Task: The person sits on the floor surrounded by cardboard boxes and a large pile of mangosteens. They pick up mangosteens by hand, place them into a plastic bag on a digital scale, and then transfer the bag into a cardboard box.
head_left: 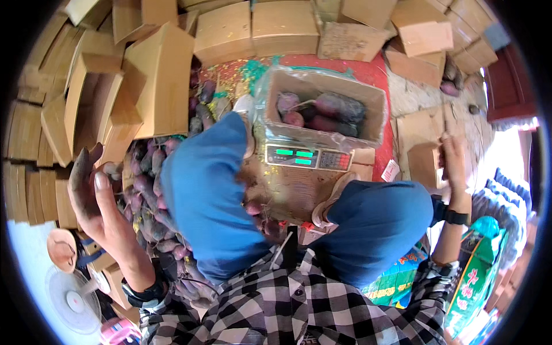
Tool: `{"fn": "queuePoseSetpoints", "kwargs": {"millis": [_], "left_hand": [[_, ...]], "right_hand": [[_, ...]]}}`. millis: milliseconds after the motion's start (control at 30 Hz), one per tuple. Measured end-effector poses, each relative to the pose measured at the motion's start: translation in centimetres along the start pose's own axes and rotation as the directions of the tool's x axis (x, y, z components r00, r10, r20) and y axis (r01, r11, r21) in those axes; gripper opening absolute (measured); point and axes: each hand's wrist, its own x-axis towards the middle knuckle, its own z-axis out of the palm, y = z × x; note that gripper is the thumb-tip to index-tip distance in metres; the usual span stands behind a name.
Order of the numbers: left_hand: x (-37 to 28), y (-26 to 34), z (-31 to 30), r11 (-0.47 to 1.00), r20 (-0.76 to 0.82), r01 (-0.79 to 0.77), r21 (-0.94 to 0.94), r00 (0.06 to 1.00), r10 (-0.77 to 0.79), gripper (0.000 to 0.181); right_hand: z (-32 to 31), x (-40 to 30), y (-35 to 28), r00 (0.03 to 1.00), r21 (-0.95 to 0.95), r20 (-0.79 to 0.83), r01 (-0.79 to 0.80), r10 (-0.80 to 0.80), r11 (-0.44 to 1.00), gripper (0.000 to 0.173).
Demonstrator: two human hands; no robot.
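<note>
My left hand (pixel 103 215) is raised at the left, palm turned inward, with soiled fingers curved and apart; I see nothing gripped in it. Below it lies a heap of purple-skinned root vegetables (pixel 148 189). At the right, my right hand (pixel 453 161) shows edge-on. A thin dark shape rises above its fingers, but whether the hand holds it is unclear. Between and beyond my knees stands a digital scale (pixel 293 157) with lit green displays. On the scale sits an open cardboard box (pixel 327 82) with a clear plastic liner, holding several purple root vegetables (pixel 330 103).
Tall cardboard boxes (pixel 159 86) crowd the left, and more boxes (pixel 284 26) line the far side. A fan (pixel 75 299) stands at lower left. Green printed sacks (pixel 474 276) are at lower right. A flattened cardboard sheet (pixel 420 123) lies at right, near a small label (pixel 390 170).
</note>
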Motion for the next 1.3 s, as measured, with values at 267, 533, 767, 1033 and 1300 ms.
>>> {"fn": "queuePoseSetpoints", "kwargs": {"millis": [267,533,767,1033,1300], "left_hand": [[-10.6,-18.0,-8.8,0.606,0.465,-0.120,0.786,0.761,-0.452,0.041],[-21.0,-23.1,-17.7,0.223,0.126,0.139,0.965,0.501,-0.856,0.042],[-23.3,-25.3,-20.4,0.282,-0.068,0.361,0.889,0.713,-0.698,0.036],[-25.5,-28.7,-17.9,0.392,-0.067,0.578,0.716,0.616,-0.785,0.024],[-23.8,-27.7,-11.6,0.571,0.451,-0.120,0.812,0.750,-0.483,0.046]], "right_hand": [[8.2,-1.4,-15.7,0.929,-0.348,0.219,0.359,-0.297,0.866,0.053],[12.0,-0.9,-13.2,0.945,-0.272,0.267,0.263,-0.190,0.926,0.053],[12.1,3.3,-9.4,0.956,-0.224,0.274,0.174,-0.110,0.959,0.034],[13.1,2.7,-9.4,0.950,-0.191,0.283,0.191,-0.132,0.963,0.033],[13.2,2.5,-10.0,0.949,-0.195,0.292,0.184,-0.122,0.963,0.034]]}}
